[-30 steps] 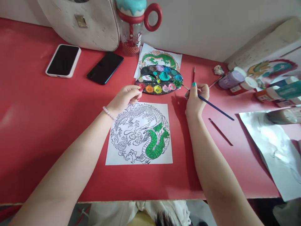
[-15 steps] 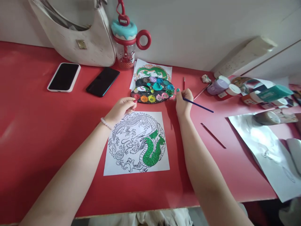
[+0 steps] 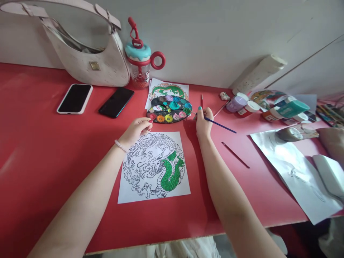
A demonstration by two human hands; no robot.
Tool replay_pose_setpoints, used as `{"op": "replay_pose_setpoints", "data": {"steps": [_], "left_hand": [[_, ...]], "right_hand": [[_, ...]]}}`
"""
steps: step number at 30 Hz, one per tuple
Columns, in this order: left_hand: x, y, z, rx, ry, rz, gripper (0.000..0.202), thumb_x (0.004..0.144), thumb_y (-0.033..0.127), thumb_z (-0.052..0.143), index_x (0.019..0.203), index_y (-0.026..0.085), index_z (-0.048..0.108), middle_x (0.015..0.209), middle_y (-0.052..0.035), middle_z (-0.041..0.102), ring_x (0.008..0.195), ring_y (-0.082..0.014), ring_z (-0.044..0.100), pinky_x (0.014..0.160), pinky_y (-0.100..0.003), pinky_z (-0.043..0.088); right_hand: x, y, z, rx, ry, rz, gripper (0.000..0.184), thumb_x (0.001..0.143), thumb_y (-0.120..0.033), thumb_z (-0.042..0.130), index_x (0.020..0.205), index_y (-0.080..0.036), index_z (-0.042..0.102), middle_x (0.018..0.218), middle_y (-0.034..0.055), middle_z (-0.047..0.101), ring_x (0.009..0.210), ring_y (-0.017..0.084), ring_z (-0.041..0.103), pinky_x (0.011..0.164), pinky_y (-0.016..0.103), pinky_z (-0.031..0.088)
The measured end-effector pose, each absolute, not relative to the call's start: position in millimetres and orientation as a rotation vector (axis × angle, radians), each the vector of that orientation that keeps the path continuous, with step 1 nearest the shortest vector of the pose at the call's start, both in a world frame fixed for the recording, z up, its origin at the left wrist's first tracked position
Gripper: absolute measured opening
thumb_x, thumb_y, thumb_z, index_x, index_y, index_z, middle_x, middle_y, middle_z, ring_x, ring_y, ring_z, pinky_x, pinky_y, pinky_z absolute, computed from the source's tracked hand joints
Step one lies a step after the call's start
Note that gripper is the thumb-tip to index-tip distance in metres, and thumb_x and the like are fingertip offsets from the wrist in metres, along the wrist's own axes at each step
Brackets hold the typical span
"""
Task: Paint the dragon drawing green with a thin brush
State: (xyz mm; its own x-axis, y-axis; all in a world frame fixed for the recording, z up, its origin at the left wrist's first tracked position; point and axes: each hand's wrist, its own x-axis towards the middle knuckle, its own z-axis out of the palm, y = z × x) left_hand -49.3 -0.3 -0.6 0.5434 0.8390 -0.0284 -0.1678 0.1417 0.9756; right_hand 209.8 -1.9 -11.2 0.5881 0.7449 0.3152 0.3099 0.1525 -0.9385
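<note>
My left hand point(image 3: 137, 129) is closed, thumb and fingers pinching the near left edge of a black paint palette point(image 3: 154, 120) beside the red well. My right hand point(image 3: 204, 122) grips a blue-handled paintbrush point(image 3: 221, 125). The brush's tip end reaches the dark green paint at the palette's right side. Below the palette lies a white sheet point(image 3: 126, 191) with a dragon line drawing, part of its body painted green. Behind the palette, and partly covered by it, is a coloured picture of a green dragon point(image 3: 172, 87).
Two phones point(image 3: 75, 99) point(image 3: 116, 102), a handbag point(image 3: 91, 66) and a donut-lid cup point(image 3: 140, 68) stand at the back left. To the right are a loose brush point(image 3: 235, 154), paint bottles point(image 3: 236, 102) and a grey-white sheet point(image 3: 285, 161). Another person's hand point(image 3: 331, 142) shows at the right edge.
The view has shifted, showing more of the bag, the cup and the right side, where another person's hand appears. Both my hands keep their hold at the palette and brush.
</note>
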Motion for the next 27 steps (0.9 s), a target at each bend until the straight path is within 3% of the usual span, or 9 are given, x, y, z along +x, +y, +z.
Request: {"op": "replay_pose_setpoints", "data": {"steps": [5, 8, 11, 16, 21, 27], "left_hand": [[-48.8, -1.5, 1.8, 1.222, 0.684, 0.817, 0.026, 0.077, 0.025, 0.048, 0.054, 0.017, 0.04, 0.049, 0.0053, 0.028, 0.044, -0.0041, 0.02, 0.046, -0.025, 0.011], [-48.4, -3.6, 6.5, 1.236, 0.695, 0.814, 0.026, 0.077, 0.025, 0.047, 0.053, 0.017, 0.04, 0.049, 0.0058, 0.025, 0.044, -0.0042, 0.019, 0.046, -0.025, 0.011], [-48.3, -5.4, 10.1, 1.251, 0.705, 0.808, 0.026, 0.077, 0.025, 0.047, 0.053, 0.017, 0.041, 0.048, 0.0056, 0.026, 0.044, -0.0042, 0.019, 0.046, -0.025, 0.011], [-48.4, -5.0, 8.4, 1.267, 0.699, 0.815, 0.026, 0.078, 0.025, 0.046, 0.054, 0.017, 0.041, 0.049, 0.0053, 0.026, 0.045, -0.0043, 0.02, 0.046, -0.025, 0.012], [-48.5, -4.6, 6.1, 1.263, 0.691, 0.825, 0.025, 0.079, 0.023, 0.045, 0.055, 0.017, 0.041, 0.05, 0.005, 0.026, 0.045, -0.0042, 0.021, 0.046, -0.025, 0.012], [-47.4, -6.3, 10.6, 1.284, 0.698, 0.827, 0.026, 0.078, 0.022, 0.045, 0.053, 0.016, 0.041, 0.049, 0.0052, 0.028, 0.044, -0.003, 0.021, 0.046, -0.025, 0.012]], "right_hand": [[202.6, -26.9, -7.7, -1.245, -0.878, 0.641, 0.027, 0.082, -0.04, 0.045, 0.066, -0.019, 0.052, 0.05, -0.0039, 0.049, 0.045, 0.008, 0.045, 0.045, 0.021, 0.034], [192.0, -57.9, -7.7, -1.202, -1.01, 0.755, 0.026, 0.075, -0.037, 0.059, 0.059, -0.019, 0.049, 0.05, -0.0043, 0.05, 0.045, 0.007, 0.045, 0.046, 0.021, 0.034], [182.2, -95.3, -7.2, -1.21, -1.137, 0.904, 0.034, 0.076, -0.038, 0.06, 0.052, -0.019, 0.044, 0.043, -0.0057, 0.043, 0.042, 0.007, 0.041, 0.048, 0.023, 0.037], [175.6, -131.5, -0.9, -1.344, -1.407, 0.995, 0.026, 0.074, -0.039, 0.062, 0.061, -0.019, 0.052, 0.052, -0.0019, 0.053, 0.043, 0.007, 0.039, 0.043, 0.023, 0.031], [175.8, -125.0, 0.7, -1.422, -1.497, 0.854, 0.03, 0.071, -0.037, 0.064, 0.058, -0.02, 0.043, 0.048, -0.0053, 0.04, 0.044, 0.006, 0.033, 0.042, 0.022, 0.025], [176.4, -121.6, -5.6, -1.478, -1.472, 0.73, 0.036, 0.073, -0.029, 0.059, 0.052, -0.02, 0.032, 0.049, -0.0054, 0.036, 0.047, 0.007, 0.033, 0.047, 0.023, 0.028]]}}
